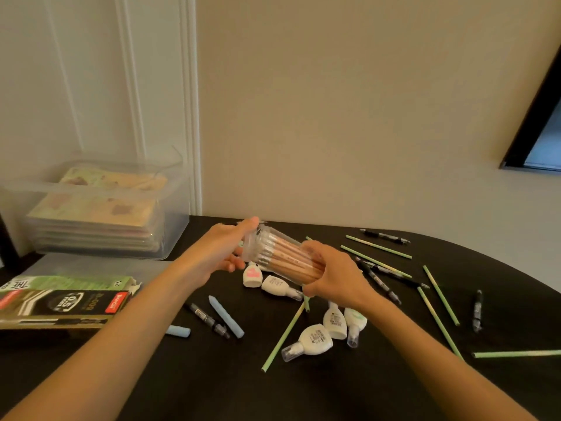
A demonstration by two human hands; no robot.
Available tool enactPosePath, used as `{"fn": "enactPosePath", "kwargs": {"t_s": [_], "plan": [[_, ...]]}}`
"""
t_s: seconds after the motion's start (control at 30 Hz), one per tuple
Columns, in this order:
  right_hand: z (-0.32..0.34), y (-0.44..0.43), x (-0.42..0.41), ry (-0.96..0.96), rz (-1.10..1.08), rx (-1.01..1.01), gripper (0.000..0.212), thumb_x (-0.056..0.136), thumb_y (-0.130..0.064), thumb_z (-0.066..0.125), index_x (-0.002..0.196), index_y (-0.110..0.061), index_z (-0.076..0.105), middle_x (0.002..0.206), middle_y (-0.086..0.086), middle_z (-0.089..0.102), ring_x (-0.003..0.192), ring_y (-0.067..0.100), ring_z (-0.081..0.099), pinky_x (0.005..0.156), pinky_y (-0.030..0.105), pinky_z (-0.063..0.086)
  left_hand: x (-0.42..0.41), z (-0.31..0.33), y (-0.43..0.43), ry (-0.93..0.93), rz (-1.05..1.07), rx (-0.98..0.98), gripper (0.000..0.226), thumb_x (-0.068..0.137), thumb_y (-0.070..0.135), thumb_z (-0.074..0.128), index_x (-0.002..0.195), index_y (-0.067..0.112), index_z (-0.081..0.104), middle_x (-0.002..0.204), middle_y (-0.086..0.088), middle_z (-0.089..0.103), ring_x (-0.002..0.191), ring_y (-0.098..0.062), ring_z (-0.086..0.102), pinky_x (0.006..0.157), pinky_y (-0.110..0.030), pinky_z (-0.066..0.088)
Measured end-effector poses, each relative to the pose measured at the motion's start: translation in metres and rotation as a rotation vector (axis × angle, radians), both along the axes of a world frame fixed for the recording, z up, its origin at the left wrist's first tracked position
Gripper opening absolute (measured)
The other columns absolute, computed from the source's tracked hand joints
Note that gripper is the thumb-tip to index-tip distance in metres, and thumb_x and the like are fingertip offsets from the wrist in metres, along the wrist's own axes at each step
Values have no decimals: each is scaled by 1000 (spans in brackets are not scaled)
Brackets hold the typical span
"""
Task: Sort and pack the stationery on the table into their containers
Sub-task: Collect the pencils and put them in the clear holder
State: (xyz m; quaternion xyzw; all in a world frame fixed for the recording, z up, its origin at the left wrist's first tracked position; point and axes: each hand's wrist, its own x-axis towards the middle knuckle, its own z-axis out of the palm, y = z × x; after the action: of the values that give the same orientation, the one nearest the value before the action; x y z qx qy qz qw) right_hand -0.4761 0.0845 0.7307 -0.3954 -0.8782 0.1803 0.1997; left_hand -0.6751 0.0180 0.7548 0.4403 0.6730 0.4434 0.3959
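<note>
Centrally, a clear plastic tube (282, 256) packed with smooth wooden pencils lies tilted above the dark matte worktop (212, 375). The right grip (331, 275) curls round its base end; the left grip (224, 247) pinches its lidded end between thumb and fingers. Below lie rounded white correction tapes (315, 340), thin green sticks (283, 335), black pens (208, 320) and blue crayons (226, 316).

I can read "0.5 mm" in a white-ringed badge on the black pen box (60, 305) at my left, upside down from here; "THE" stands on the green carton (69, 282) just behind it; the pen box's red tag (113, 305) and the correction tape (315, 340) labels are too small for me to read.
</note>
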Motion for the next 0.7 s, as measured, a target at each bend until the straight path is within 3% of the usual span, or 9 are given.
{"fn": "enactPosePath", "kwargs": {"t_s": [0.13, 0.27, 0.57, 0.7], "plan": [[1, -13, 4, -58, -8, 149, 69, 71, -24, 74, 132, -29, 41, 113, -4, 54, 99, 10, 51, 89, 29, 46, 5, 5, -14, 147, 9, -9, 43, 90, 55, 45, 107, 18, 58, 99, -8, 64, 71, -14, 62, 60, -22, 45], [2, -20, 6, -101, -11, 224, 73, 74, -29, 73, 137, -30, 36, 120, -4, 52, 105, 10, 48, 94, 29, 42, 7, 7, -26, 83, -11, 26, 26, 89, 45, 54, 91, 20, 60, 93, -4, 65, 79, -17, 68, 61, -21, 50], [7, -26, 9, -95, 16, 180, 77, 71, -25, 74, 138, -30, 36, 120, -4, 52, 102, 8, 47, 89, 25, 42, -2, 12, -42, 24, -132, 93, 30, 83, 25, 67, 111, 19, 61, 108, -6, 65, 96, -20, 65, 77, -31, 56], [11, -27, 10, -68, 41, 98, 76, 69, -19, 75, 136, -29, 39, 119, -3, 53, 103, 11, 48, 88, 28, 45, -4, 16, -46, 121, -250, 185, 42, 75, 9, 74, 111, 25, 59, 112, 0, 62, 106, -15, 59, 91, -35, 51]]}}
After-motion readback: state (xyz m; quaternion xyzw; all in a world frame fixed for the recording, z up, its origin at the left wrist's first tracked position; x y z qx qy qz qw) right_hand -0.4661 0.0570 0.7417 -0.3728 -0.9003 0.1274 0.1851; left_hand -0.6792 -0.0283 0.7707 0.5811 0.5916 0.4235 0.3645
